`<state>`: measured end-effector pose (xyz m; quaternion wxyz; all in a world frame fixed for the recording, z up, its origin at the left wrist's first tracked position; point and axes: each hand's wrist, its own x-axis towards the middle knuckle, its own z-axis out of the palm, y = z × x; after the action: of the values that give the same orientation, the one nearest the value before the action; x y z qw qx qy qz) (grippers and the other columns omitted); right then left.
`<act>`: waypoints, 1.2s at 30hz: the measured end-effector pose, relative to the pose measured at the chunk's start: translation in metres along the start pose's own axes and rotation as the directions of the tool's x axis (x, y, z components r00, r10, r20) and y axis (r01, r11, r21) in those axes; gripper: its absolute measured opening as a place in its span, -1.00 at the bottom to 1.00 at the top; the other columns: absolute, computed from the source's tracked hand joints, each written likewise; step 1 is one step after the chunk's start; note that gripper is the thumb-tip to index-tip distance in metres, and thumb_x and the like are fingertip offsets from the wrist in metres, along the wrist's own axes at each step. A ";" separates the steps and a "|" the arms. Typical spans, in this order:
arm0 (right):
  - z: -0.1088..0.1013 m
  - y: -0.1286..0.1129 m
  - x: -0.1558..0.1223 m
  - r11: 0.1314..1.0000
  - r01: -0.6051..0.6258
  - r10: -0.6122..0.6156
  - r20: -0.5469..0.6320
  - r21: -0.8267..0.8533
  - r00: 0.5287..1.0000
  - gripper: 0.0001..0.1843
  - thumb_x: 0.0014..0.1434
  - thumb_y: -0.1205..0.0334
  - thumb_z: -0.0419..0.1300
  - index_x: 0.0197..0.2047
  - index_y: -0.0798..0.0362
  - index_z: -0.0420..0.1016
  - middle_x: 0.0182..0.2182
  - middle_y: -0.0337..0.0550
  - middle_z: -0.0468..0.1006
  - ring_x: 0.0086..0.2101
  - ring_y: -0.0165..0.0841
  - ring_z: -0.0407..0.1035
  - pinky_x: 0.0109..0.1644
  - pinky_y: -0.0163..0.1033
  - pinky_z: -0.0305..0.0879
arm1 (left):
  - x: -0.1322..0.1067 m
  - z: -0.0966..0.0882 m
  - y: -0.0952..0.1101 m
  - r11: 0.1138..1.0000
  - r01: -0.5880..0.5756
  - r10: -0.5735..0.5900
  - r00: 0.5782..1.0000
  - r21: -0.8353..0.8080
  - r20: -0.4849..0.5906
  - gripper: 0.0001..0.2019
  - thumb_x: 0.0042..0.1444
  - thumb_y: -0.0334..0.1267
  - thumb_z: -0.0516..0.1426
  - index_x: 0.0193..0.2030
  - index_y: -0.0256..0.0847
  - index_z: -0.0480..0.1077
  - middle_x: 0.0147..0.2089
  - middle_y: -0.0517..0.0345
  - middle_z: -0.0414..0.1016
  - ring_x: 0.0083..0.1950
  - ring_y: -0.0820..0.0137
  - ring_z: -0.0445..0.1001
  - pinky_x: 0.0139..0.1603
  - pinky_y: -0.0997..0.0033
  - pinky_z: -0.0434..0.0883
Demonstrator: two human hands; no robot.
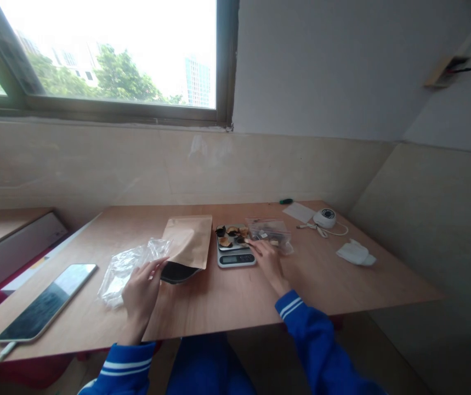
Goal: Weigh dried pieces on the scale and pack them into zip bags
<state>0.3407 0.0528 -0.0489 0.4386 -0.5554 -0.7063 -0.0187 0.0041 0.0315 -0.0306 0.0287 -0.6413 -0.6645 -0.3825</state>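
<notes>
A small digital kitchen scale (pixel 236 258) stands mid-table with several dried fruit slices (pixel 231 234) on its platform. My right hand (pixel 268 262) reaches to the scale's right edge, fingers pinched at a slice beside a clear zip bag (pixel 270 231) holding more pieces. A brown kraft paper pouch (pixel 188 240) lies left of the scale, its lower end open over something dark. My left hand (pixel 141 293) rests at that open end, fingers curled on the pouch's edge and on the crumpled clear plastic bag (pixel 125 267).
A phone (pixel 48 300) on a white cable lies at the table's left front. At the back right are a white paper slip (pixel 299 212), a small white round device with its cord (pixel 324 218), a green object (pixel 286 201) and a crumpled white tissue (pixel 355 253). Wall and window lie behind.
</notes>
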 end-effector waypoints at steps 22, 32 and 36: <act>0.049 -0.043 0.035 0.938 0.163 -0.090 0.239 -0.305 0.967 -0.69 0.21 0.13 0.15 -0.04 0.07 0.49 0.19 0.15 0.24 0.17 -0.01 0.08 0.19 0.18 0.02 | -0.020 0.031 -0.019 0.948 -0.291 0.310 0.937 0.131 -0.159 -0.74 0.24 -0.18 0.03 -0.06 -0.03 0.52 -0.41 0.17 0.52 -0.40 0.35 0.29 -0.26 0.39 0.22; 0.030 -0.037 0.030 0.975 0.038 -0.032 0.033 -0.220 0.999 -0.83 0.24 0.22 0.12 -0.24 -0.05 0.57 -0.11 -0.10 0.49 -0.05 -0.18 0.25 0.08 0.01 0.09 | -0.021 0.028 -0.016 0.958 -0.257 0.274 0.952 0.125 -0.137 -0.72 0.25 -0.15 0.01 -0.08 -0.03 0.53 -0.37 0.15 0.53 -0.38 0.35 0.31 -0.25 0.40 0.23; -0.007 -0.012 0.000 0.985 -0.052 0.029 -0.134 -0.167 0.991 -0.80 0.25 0.15 0.11 -0.22 -0.05 0.56 -0.20 -0.12 0.51 -0.13 -0.22 0.30 0.01 -0.07 0.14 | -0.020 0.027 -0.014 0.964 -0.236 0.254 0.954 0.126 -0.160 -0.71 0.26 -0.15 0.00 -0.09 -0.05 0.53 -0.37 0.15 0.54 -0.37 0.34 0.30 -0.25 0.39 0.23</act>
<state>0.3351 0.0444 -0.0391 0.4354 -0.6027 -0.6602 -0.1064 0.0079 0.0312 -0.0670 0.1677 -0.6804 -0.5940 -0.3951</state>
